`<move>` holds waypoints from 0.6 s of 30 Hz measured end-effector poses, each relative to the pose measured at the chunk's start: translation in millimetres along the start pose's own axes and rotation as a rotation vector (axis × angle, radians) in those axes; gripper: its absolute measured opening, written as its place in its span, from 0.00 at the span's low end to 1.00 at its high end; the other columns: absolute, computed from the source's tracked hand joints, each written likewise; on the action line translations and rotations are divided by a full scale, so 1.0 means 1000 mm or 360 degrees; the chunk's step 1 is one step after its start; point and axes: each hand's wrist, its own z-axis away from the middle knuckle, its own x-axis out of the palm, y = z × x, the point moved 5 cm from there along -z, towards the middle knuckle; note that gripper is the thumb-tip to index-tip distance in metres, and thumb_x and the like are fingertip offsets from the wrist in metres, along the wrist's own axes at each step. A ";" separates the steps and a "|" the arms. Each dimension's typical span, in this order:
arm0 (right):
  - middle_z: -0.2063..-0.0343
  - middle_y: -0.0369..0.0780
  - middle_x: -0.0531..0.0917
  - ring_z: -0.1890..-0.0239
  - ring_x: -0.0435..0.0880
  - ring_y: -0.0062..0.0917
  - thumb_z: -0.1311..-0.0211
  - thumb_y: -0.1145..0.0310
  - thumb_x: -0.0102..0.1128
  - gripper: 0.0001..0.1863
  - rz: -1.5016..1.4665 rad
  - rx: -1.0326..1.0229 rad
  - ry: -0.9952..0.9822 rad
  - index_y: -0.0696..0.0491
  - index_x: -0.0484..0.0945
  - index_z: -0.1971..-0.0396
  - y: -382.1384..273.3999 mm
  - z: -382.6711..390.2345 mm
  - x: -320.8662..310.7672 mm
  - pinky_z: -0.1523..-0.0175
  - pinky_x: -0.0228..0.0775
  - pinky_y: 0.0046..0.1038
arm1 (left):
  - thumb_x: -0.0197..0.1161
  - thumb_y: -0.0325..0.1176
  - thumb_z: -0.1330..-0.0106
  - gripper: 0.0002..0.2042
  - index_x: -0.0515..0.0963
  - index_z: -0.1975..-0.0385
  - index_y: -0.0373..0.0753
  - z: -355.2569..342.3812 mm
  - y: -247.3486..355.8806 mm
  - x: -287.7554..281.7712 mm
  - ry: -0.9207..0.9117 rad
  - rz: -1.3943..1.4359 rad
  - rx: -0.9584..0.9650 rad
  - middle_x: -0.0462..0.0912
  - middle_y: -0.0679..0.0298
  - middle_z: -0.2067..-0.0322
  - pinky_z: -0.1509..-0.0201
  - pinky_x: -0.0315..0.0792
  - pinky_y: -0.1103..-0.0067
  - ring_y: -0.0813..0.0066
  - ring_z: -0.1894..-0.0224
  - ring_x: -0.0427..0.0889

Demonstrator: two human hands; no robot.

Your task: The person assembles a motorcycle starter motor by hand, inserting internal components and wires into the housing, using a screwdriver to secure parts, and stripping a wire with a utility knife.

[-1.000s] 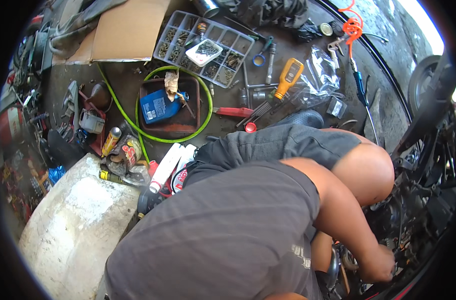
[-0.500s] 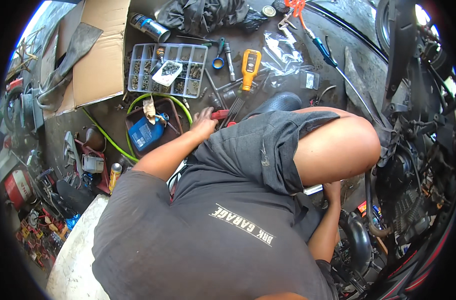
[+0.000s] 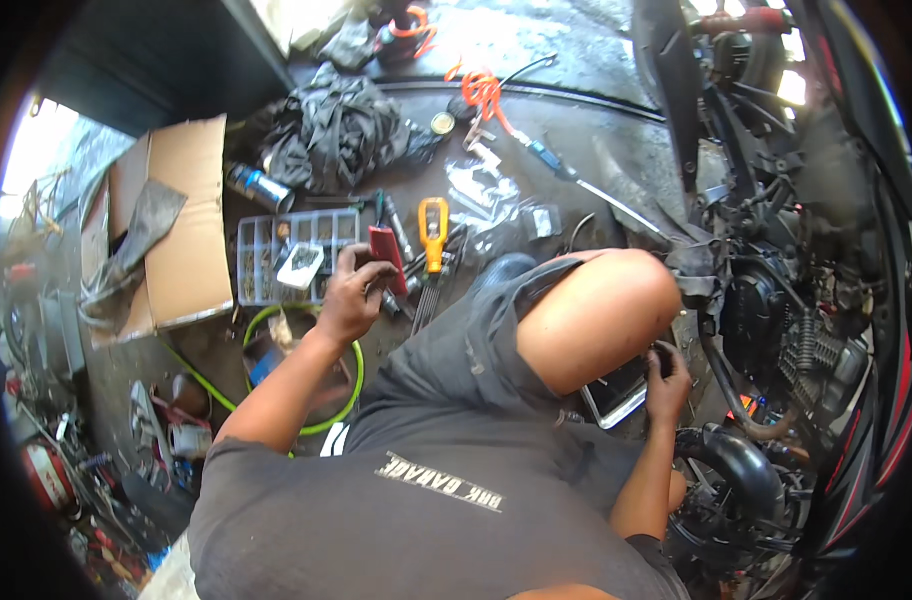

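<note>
My left hand (image 3: 352,296) is raised over the floor, its thumb and fingers closed on a flat, red, bar-shaped thing (image 3: 387,262) whose exact kind I cannot make out. Just beyond it lies a clear compartment box (image 3: 259,250) of small hardware, with a white tub (image 3: 301,266) on top. A yellow-orange handled tool (image 3: 433,235) lies right of the red piece. Beside my bent knee, my right hand (image 3: 668,384) has its fingers curled together; a small dark thing seems to be in them. A silver-edged tray (image 3: 616,408) sits next to that hand, partly hidden by my leg.
A motorcycle (image 3: 776,320) fills the right side. Cardboard (image 3: 188,220) stands at the left, near a green hose (image 3: 356,385) and a blue spray can (image 3: 261,188). A dark cloth heap (image 3: 336,130), plastic bags (image 3: 486,195) and an orange coiled hose (image 3: 484,95) lie farther off.
My left hand has lifted from the floor with the red piece in it. My right hand has come into fuller sight beside the tray. The view has tilted farther outward.
</note>
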 end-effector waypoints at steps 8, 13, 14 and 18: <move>0.54 0.47 0.81 0.64 0.86 0.29 0.26 0.58 0.45 0.26 -0.2470 0.0198 -0.0751 0.55 0.58 0.35 -0.229 -0.011 -0.047 0.62 0.81 0.30 | 0.72 0.28 0.54 0.19 0.80 0.60 0.38 -0.121 0.282 -0.011 -0.0264 0.0638 0.1976 0.78 0.59 0.54 0.55 0.76 0.73 0.63 0.57 0.81; 0.44 0.48 0.72 0.62 0.85 0.31 0.28 0.68 0.47 0.30 -0.2471 0.0057 -0.0231 0.52 0.49 0.31 -0.192 0.007 -0.102 0.61 0.81 0.35 | 0.69 0.27 0.49 0.15 0.81 0.59 0.37 -0.109 0.366 0.054 -0.0337 0.0570 0.2475 0.80 0.61 0.58 0.57 0.76 0.72 0.65 0.57 0.81; 0.47 0.46 0.74 0.60 0.85 0.30 0.29 0.71 0.48 0.32 -0.2294 -0.0023 -0.0206 0.48 0.45 0.30 -0.184 0.018 -0.116 0.61 0.80 0.33 | 0.69 0.27 0.49 0.15 0.81 0.59 0.37 -0.104 0.372 0.059 -0.0376 0.0622 0.2552 0.80 0.61 0.58 0.57 0.76 0.72 0.65 0.57 0.81; 0.57 0.41 0.75 0.67 0.79 0.22 0.30 0.75 0.48 0.39 -0.1953 -0.0217 0.0118 0.41 0.37 0.28 -0.152 0.047 -0.153 0.66 0.73 0.25 | 0.67 0.23 0.44 0.14 0.77 0.57 0.35 -0.110 0.388 0.093 -0.0213 0.1033 0.2037 0.80 0.58 0.60 0.58 0.74 0.77 0.67 0.60 0.80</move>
